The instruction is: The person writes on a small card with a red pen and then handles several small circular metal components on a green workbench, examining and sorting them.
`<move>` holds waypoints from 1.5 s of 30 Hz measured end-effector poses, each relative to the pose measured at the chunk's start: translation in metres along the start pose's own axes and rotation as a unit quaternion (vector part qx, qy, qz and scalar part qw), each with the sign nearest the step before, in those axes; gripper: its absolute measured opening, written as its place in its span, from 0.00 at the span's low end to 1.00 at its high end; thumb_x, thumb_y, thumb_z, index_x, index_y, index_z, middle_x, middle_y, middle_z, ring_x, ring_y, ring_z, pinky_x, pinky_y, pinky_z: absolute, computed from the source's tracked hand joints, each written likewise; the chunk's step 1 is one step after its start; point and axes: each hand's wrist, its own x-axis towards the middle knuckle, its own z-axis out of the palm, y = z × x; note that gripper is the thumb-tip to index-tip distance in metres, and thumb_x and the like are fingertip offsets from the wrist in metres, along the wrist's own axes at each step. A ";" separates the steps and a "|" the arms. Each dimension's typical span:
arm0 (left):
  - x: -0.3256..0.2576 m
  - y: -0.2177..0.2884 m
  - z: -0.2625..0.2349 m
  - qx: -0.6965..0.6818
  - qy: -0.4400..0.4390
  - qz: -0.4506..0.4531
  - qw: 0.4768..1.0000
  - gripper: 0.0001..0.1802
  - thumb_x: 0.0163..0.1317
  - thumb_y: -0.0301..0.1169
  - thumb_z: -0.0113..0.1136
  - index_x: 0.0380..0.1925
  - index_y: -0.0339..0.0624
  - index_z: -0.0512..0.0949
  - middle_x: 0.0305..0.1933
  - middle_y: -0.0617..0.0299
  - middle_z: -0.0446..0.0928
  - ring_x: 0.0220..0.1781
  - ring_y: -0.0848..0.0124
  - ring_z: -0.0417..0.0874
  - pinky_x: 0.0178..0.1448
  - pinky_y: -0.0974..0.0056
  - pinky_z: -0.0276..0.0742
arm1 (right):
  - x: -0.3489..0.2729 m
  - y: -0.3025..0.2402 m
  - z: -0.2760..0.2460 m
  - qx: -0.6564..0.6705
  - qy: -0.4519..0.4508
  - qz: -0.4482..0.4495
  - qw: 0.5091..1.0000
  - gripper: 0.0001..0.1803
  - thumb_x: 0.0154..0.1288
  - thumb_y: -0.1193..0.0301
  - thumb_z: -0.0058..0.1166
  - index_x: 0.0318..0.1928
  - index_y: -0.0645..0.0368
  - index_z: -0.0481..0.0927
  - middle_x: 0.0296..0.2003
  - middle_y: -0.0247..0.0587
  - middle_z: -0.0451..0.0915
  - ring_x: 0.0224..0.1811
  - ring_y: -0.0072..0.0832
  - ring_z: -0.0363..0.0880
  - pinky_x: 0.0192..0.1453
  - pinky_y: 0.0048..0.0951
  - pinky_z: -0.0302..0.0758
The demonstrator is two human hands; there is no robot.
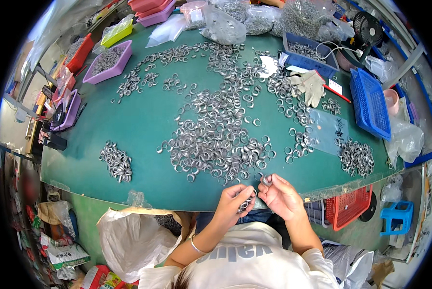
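Note:
Close to the table's front edge, my left hand [234, 204] is curled around several grey metal rings [245, 206]. Just right of it, my right hand [282, 196] pinches a single metal ring [266, 180] between thumb and fingers. Beyond both hands a large heap of loose metal rings [211, 139] spreads over the green table [144, 115]. A smaller pile of rings [116, 161] lies at the left, and another pile [356, 157] at the right.
A purple tray [124, 60] of metal pieces stands far left. At the back right are a blue bin [293, 53], gloves [308, 86], a blue basket [371, 103] and a fan [367, 28]. An open white sack [129, 241] sits below the front edge, left of me.

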 end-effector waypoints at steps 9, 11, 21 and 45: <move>0.002 -0.001 0.000 -0.026 0.002 -0.001 1.000 0.12 0.63 0.36 0.54 0.31 0.38 0.74 0.24 0.61 0.74 0.19 0.79 0.71 0.16 0.77 0.59 | -0.002 0.007 0.006 0.011 -0.001 -0.014 1.000 0.08 0.67 0.68 0.48 0.37 0.59 0.76 0.37 0.36 0.76 0.39 0.28 0.74 0.46 0.28 0.71; 0.002 0.001 0.001 -0.030 -0.007 0.010 0.999 0.11 0.64 0.34 0.53 0.34 0.35 0.75 0.25 0.61 0.74 0.20 0.80 0.71 0.15 0.78 0.59 | -0.003 0.009 0.005 -0.009 -0.001 -0.040 0.999 0.08 0.67 0.69 0.48 0.38 0.60 0.76 0.37 0.36 0.77 0.40 0.28 0.74 0.47 0.28 0.70; 0.001 -0.007 -0.008 -0.072 -0.042 0.024 0.996 0.16 0.66 0.35 0.50 0.46 0.34 0.73 0.27 0.60 0.75 0.23 0.77 0.75 0.16 0.78 0.60 | -0.010 0.019 0.026 -0.706 -0.022 -0.440 0.554 0.11 0.42 0.80 0.62 0.31 0.60 0.81 0.38 0.42 0.76 0.40 0.39 0.73 0.44 0.36 0.70; -0.066 0.140 -0.205 0.462 0.476 0.353 0.660 0.06 0.55 0.27 0.61 0.31 0.36 0.81 0.24 0.65 0.78 0.26 0.77 0.77 0.29 0.72 0.72 | 0.018 0.037 0.013 -0.571 0.041 -0.342 0.745 0.05 0.59 0.83 0.48 0.36 0.67 0.76 0.30 0.40 0.76 0.33 0.24 0.73 0.40 0.22 0.68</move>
